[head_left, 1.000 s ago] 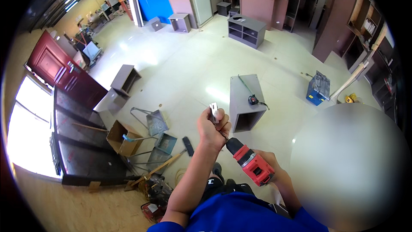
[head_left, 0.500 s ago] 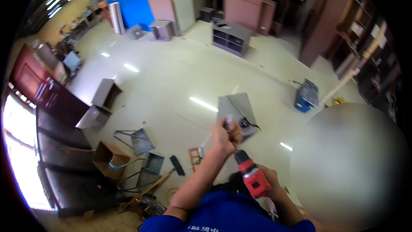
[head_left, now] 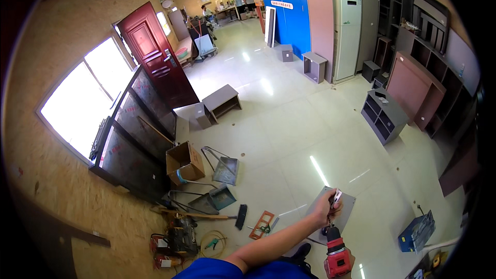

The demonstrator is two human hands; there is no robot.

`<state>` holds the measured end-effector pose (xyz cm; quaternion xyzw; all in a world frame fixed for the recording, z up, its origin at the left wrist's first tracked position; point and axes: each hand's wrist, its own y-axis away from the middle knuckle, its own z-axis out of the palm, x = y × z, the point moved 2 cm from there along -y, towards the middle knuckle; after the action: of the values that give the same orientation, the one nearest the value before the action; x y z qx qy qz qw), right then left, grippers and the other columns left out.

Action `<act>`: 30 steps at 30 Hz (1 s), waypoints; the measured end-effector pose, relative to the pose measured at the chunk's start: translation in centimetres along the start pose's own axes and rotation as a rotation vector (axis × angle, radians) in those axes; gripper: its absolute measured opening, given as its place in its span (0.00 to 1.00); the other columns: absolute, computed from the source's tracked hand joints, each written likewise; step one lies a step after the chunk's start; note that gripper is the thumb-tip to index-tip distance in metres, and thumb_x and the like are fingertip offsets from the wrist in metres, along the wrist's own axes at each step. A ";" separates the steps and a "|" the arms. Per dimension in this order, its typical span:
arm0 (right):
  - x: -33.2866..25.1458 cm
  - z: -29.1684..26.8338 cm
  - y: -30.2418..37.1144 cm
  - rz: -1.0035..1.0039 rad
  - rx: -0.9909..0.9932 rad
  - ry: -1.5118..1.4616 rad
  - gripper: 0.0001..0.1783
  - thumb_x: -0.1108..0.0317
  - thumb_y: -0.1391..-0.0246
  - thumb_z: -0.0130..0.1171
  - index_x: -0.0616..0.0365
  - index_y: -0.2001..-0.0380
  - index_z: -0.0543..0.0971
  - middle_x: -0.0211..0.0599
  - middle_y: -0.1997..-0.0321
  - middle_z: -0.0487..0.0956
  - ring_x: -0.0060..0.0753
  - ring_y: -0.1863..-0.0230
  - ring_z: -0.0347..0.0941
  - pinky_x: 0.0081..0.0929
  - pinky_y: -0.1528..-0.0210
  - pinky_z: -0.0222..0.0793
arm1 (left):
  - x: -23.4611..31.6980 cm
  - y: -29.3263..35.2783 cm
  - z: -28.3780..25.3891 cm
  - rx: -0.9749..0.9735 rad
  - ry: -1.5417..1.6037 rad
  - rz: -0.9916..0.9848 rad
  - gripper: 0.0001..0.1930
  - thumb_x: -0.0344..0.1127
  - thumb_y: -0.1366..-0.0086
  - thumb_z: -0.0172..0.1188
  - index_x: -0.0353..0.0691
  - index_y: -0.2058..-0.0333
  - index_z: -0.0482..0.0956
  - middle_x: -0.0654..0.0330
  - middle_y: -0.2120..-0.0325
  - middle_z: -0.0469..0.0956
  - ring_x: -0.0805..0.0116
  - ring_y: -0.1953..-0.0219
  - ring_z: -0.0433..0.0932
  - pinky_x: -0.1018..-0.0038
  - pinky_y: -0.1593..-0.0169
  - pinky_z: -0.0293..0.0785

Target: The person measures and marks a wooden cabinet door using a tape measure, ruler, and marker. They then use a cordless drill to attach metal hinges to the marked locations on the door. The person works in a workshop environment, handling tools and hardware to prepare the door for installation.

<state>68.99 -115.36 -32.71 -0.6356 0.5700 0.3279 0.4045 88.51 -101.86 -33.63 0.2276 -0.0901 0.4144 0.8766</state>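
My left hand (head_left: 324, 211) is closed around a small white piece (head_left: 337, 195), whose end sticks up above the fingers; its kind is too small to tell. Just below it, a red and black cordless drill (head_left: 337, 257) points its chuck up toward that hand. My right hand (head_left: 352, 261) grips the drill, mostly hidden behind its body. Whether the bit touches anything in the left hand cannot be made out. Beneath both hands, a grey board (head_left: 348, 211) lies on the floor, with a small dark object on it partly hidden by the drill.
A blue toolbox (head_left: 416, 232) stands at right. Left of me lie an orange frame-shaped tool (head_left: 262, 225), a broom (head_left: 241, 217), metal dustpans (head_left: 226, 170) and a cardboard box (head_left: 185, 163). Grey cabinets (head_left: 385, 116) stand farther off. People are at the far back.
My view has swung left, so the room has shifted right and the left wall shows. Hands and drill now sit lower and farther right in the picture, with both holds unchanged.
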 end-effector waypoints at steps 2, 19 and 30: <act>-0.8 -2.3 -2.1 -0.113 -0.035 0.052 0.18 0.66 0.59 0.72 0.55 0.64 0.76 0.32 0.75 0.78 0.29 0.75 0.75 0.30 0.71 0.74 | -0.5 -1.2 0.7 0.061 0.011 0.007 0.19 0.46 0.25 0.36 0.46 0.76 0.63 0.68 0.87 0.58 0.76 0.87 0.52 0.77 0.83 0.49; 4.7 -10.0 -3.0 0.018 -0.041 -0.040 0.21 0.65 0.58 0.72 0.57 0.61 0.75 0.35 0.73 0.79 0.35 0.72 0.77 0.32 0.68 0.75 | -6.2 -9.0 4.3 0.112 -0.329 0.116 0.27 0.47 0.26 0.34 0.44 0.86 0.61 0.66 0.93 0.56 0.73 0.91 0.51 0.73 0.86 0.49; 4.0 -10.3 -1.9 0.047 -0.059 -0.030 0.22 0.63 0.58 0.72 0.57 0.60 0.76 0.38 0.71 0.80 0.41 0.70 0.79 0.34 0.66 0.76 | -6.8 -9.7 2.0 0.130 -0.408 0.108 0.24 0.45 0.26 0.36 0.44 0.83 0.62 0.66 0.91 0.57 0.73 0.90 0.54 0.74 0.84 0.50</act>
<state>70.95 -126.30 -31.26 -0.6287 0.5685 0.3636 0.3864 91.68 -112.87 -37.40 0.3575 -0.2508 0.4108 0.8003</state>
